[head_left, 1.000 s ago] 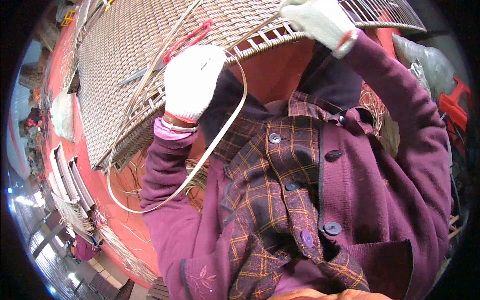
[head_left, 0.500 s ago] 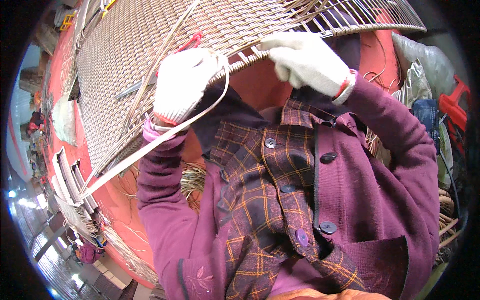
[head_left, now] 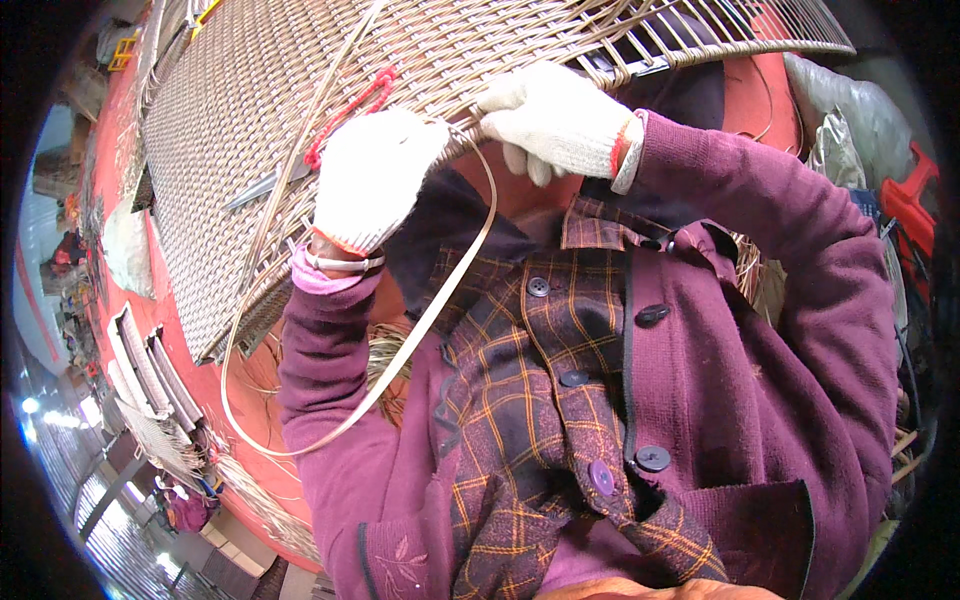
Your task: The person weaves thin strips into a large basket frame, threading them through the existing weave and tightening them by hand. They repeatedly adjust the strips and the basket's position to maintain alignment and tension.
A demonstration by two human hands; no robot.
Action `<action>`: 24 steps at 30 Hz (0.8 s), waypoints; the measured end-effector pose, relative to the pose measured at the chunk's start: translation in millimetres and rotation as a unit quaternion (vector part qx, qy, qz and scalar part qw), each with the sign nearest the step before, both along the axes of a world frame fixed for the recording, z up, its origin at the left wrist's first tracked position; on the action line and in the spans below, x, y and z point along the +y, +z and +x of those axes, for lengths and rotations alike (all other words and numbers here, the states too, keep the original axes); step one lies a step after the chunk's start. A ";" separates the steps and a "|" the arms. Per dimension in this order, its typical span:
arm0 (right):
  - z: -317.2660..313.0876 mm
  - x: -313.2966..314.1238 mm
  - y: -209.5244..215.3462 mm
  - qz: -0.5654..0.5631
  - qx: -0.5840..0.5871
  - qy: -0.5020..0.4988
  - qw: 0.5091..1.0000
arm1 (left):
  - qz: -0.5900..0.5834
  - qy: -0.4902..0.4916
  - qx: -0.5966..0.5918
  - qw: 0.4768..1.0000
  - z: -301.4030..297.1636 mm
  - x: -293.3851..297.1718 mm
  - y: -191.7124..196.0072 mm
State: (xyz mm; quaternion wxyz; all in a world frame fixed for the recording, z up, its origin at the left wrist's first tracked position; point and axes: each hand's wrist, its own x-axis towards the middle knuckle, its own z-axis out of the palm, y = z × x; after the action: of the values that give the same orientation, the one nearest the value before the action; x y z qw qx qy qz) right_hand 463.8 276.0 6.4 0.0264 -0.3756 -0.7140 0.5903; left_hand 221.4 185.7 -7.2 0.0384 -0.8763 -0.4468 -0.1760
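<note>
A woven wicker panel (head_left: 250, 90) with a wrapped rim lies across the top of the view. My left hand (head_left: 375, 180), in a white knitted glove, closes at the rim on a pale flat wicker strip (head_left: 410, 345). From there the strip hangs in a wide loop past my left forearm. My right hand (head_left: 555, 120), gloved too, is at the rim beside it, fingers curled and tips together; what lies between them is hidden. A pointed metal blade (head_left: 262, 187) and a red-wrapped handle (head_left: 372, 100) show beside my left hand, which hides their middle.
Bare ribs (head_left: 750, 30) of the panel show at the upper right. Curved woven pieces (head_left: 150, 365) and loose strands (head_left: 255, 490) lie on the red floor at left. A red plastic object (head_left: 908, 205) and clear plastic bags (head_left: 850, 100) are at right.
My right hand has moved left along the rim, close to my left hand. The strip, stretched toward the lower left before, now hangs as a slack loop.
</note>
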 end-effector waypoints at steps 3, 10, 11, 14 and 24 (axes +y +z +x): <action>1.8 5.1 -12.2 0.216 0.039 0.016 0.975 | 0.031 0.014 0.036 0.999 12.2 5.3 -5.4; 66.5 43.0 22.6 0.529 0.069 0.027 0.846 | -0.061 0.123 -0.230 0.964 46.2 4.0 -3.1; 85.5 47.2 32.4 0.619 0.060 0.072 0.780 | -0.061 0.137 -0.288 0.946 50.4 0.9 -2.8; 117.1 35.8 32.4 0.169 0.073 -0.264 0.947 | -0.098 0.155 -0.276 0.943 45.6 -19.9 4.6; 126.1 16.6 11.0 0.094 0.145 -0.300 0.938 | -0.336 -0.049 -0.262 0.904 84.1 -23.0 -30.2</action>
State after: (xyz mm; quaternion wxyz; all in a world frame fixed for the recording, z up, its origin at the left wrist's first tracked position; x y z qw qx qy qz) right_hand 590.0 292.7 17.3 0.3409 -0.4786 -0.6085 0.5334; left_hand 305.5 162.7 -37.4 -0.3848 -0.7804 -0.4303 -0.2404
